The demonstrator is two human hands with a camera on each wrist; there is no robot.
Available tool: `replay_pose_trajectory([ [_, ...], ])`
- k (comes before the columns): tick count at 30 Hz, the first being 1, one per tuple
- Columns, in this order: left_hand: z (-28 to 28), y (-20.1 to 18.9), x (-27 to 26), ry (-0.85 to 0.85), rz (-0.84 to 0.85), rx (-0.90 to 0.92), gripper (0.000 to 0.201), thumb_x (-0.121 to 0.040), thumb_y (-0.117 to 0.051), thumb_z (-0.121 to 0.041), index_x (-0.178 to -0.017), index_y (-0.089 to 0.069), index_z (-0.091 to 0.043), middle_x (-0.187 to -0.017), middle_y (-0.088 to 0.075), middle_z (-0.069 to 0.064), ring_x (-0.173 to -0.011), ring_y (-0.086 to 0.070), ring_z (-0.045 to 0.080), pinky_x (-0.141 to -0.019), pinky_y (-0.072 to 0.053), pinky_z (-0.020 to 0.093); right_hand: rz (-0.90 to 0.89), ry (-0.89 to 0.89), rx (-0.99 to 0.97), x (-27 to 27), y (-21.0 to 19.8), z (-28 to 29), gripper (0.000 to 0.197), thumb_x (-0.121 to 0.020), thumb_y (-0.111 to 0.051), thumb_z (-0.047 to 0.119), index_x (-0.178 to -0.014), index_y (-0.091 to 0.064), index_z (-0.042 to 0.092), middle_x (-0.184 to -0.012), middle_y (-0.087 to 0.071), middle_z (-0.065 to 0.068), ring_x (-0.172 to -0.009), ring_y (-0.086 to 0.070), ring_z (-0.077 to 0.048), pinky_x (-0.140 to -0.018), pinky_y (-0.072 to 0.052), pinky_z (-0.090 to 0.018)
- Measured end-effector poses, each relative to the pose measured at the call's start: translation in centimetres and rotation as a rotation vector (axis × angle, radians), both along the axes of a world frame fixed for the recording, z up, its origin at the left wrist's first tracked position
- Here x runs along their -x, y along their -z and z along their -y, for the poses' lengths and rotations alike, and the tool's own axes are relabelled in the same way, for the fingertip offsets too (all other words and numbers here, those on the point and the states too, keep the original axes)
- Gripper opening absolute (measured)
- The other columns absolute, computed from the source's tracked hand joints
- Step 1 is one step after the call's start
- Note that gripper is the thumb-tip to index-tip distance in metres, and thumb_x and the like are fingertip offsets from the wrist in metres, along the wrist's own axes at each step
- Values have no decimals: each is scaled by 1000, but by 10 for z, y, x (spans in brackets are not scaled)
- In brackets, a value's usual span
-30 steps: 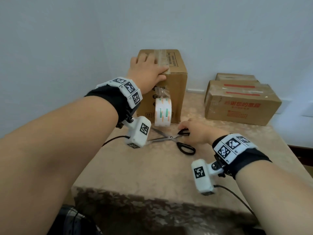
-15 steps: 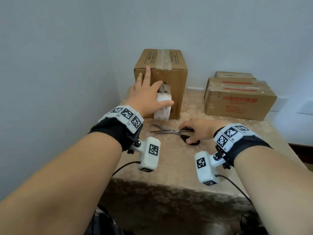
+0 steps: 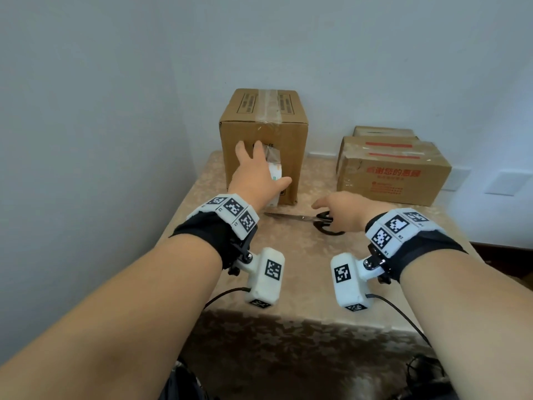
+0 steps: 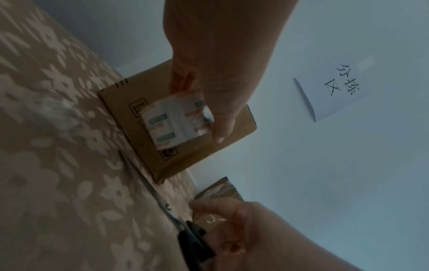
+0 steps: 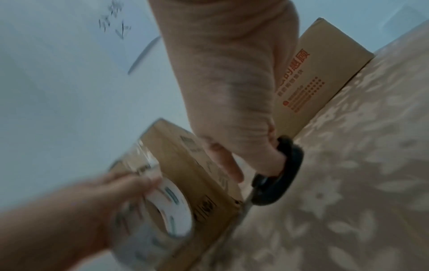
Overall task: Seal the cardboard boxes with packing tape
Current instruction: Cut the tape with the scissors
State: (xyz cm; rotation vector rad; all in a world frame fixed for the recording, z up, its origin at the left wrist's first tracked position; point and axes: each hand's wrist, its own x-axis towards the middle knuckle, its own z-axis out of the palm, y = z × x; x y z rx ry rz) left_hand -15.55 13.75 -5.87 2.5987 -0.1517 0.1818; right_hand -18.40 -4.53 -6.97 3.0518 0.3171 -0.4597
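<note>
A tall cardboard box (image 3: 262, 134) stands at the table's back left with clear tape along its top seam. A strip runs down its front face to a white tape roll (image 3: 275, 176) with green and orange marks. My left hand (image 3: 259, 174) holds that roll against the front of the box, thumb on its right side, fingers over the top; the left wrist view shows the tape roll (image 4: 174, 124) between thumb and fingers. My right hand (image 3: 331, 209) grips the black handles of the scissors (image 3: 291, 217), which lie on the table with blades pointing left. A finger passes through a loop of the scissors (image 5: 285, 176).
A flat, taped cardboard box with red print (image 3: 395, 180) lies at the back right, with another box (image 3: 383, 131) behind it. The table (image 3: 288, 284) has a beige floral cloth and sits in a corner, walls left and behind. A paper sign (image 4: 336, 91) hangs on the wall.
My left hand came down from the box's top front edge and took hold of the hanging tape roll. The right hand stayed on the scissors, whose blades have come together.
</note>
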Motion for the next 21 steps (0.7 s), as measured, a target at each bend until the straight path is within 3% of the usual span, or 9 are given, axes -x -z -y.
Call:
replay_pose_trajectory([
  [3, -3, -4, -1, 2, -22, 84, 87, -86, -63, -31, -151, -8, -11, -147, -10, 15, -115, -50, 34, -94, -42, 32, 59, 106, -55, 0, -16, 19, 38, -93, -54, 16, -130, -52, 25, -129, -57, -3, -116, -52, -26, -100, -40, -42],
  [5, -10, -8, 0, -1, -17, 90, 82, -88, -61, -28, -150, -11, -11, -143, -19, 14, -116, -49, 31, -90, -39, 27, 63, 164, -204, 3, -25, 32, 26, -92, -58, 20, -119, -58, 22, -117, -62, -2, -100, -56, -22, -84, -46, -33],
  [7, -21, -13, 1, -3, -15, 45, 74, -90, -57, -28, -149, -17, -10, -142, -27, 14, -118, -47, 31, -88, -37, 28, 17, 189, -394, 9, -32, 38, 28, -89, -67, 24, -114, -56, 22, -106, -63, 0, -92, -58, -18, -69, -43, -26],
  [10, -38, -12, -2, -18, -4, -28, 59, -90, -55, -33, -138, -36, -6, -129, -47, 16, -110, -52, 31, -91, -46, 37, -60, 167, -536, 16, -40, 33, 39, -79, -75, 39, -109, -53, 26, -99, -61, 4, -87, -57, -13, -68, -40, -23],
  [12, -46, -9, -3, -24, -26, -33, 50, -88, -55, -41, -124, -47, -8, -114, -58, 13, -95, -58, 28, -82, -51, 41, -78, 133, -566, 16, -43, 25, 37, -80, -71, 48, -106, -55, 28, -94, -61, 6, -81, -57, -12, -67, -40, -23],
  [14, -49, -6, -2, -15, -47, 12, 54, -87, -50, -56, -118, -50, -11, -108, -60, 5, -92, -58, 24, -82, -51, 41, -95, 142, -612, 13, -45, 18, 35, -81, -66, 54, -105, -58, 30, -85, -63, 2, -70, -56, -10, -60, -42, -20],
  [16, -49, -6, -3, -27, -59, 136, 56, -92, -38, -59, -121, -52, -13, -106, -59, 0, -96, -57, 21, -89, -49, 42, -112, 161, -638, 9, -49, 11, 36, -81, -63, 58, -104, -62, 30, -77, -63, 0, -60, -55, -7, -54, -41, -20],
  [19, -49, -4, -8, -47, -80, 314, 37, -99, -35, -38, -117, -56, -13, -90, -59, -3, -85, -57, 15, -85, -51, 42, -157, 139, -612, 3, -55, 2, 42, -80, -60, 63, -101, -65, 28, -65, -62, 4, -48, -53, -3, -50, -37, -22],
  [21, -48, -5, -8, -42, -135, 435, 24, -97, -40, -29, -106, -58, -15, -89, -58, 1, -81, -55, 19, -78, -48, 35, -164, 141, -582, 0, -59, -3, 44, -77, -62, 64, -100, -66, 27, -61, -62, 6, -46, -52, -4, -50, -34, -22],
])
